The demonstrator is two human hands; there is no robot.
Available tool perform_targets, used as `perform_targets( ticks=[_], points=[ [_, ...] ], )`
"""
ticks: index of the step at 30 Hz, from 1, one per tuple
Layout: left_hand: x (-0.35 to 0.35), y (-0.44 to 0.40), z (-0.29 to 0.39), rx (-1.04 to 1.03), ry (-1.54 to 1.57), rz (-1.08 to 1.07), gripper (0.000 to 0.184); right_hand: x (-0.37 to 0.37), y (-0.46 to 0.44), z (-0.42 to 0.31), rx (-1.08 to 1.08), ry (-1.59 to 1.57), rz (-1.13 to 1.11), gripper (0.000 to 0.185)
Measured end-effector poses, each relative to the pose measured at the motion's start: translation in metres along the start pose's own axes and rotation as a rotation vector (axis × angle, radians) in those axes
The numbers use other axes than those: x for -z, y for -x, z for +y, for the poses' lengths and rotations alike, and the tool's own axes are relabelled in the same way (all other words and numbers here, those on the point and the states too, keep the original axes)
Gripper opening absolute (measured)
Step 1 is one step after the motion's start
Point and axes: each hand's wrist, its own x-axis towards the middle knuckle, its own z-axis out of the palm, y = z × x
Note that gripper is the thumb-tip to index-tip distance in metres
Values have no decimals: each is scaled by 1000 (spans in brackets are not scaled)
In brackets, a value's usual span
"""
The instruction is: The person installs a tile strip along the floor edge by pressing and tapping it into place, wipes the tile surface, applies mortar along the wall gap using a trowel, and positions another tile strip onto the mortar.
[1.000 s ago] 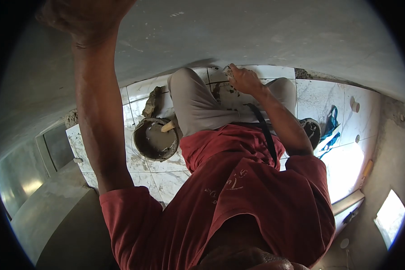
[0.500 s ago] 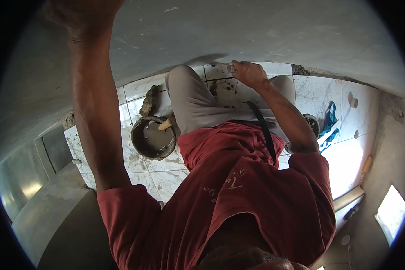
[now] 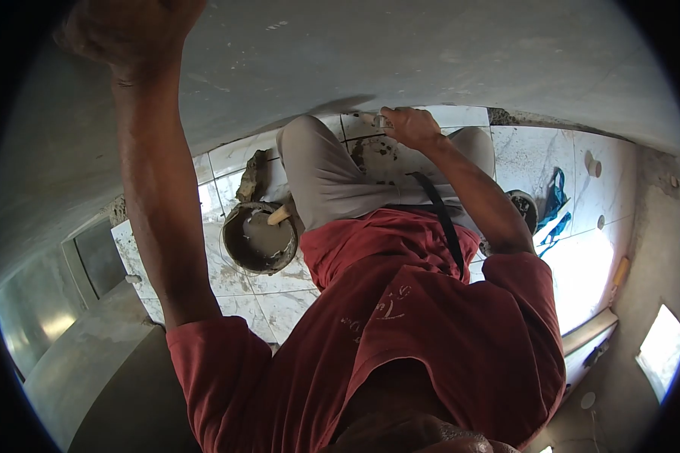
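Note:
My left hand [image 3: 128,34] is raised at the upper left, close to the grey wall. Its fingers are dark and partly cut off by the frame's edge, so their grip is hidden. Low by the wall, beyond my knees, my right hand [image 3: 414,128] is closed around what looks like a paintbrush [image 3: 378,120] with a shiny metal band and a pale tip. Left of my legs, a round bucket [image 3: 238,253] holds grey wet mix. A tool with a pale wooden handle [image 3: 279,216] leans in that bucket.
The smooth grey wall [image 3: 431,53] curves across the top. Dirty white tiles [image 3: 536,151] cover the floor. A mortar-crusted piece [image 3: 254,175] lies behind the bucket. To the right are a second container [image 3: 523,208], blue plastic [image 3: 557,204] and a pipe stub [image 3: 594,168].
My right hand has shifted slightly left with the brush. My left hand has moved slightly left. The whole view has tilted a little.

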Motion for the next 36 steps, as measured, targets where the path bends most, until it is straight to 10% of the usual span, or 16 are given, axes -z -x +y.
perform_targets(
  ticks=[36],
  points=[
    [1,2,0,10,-17,-11,20,25,21,41,-147,36,7,34]
  ],
)
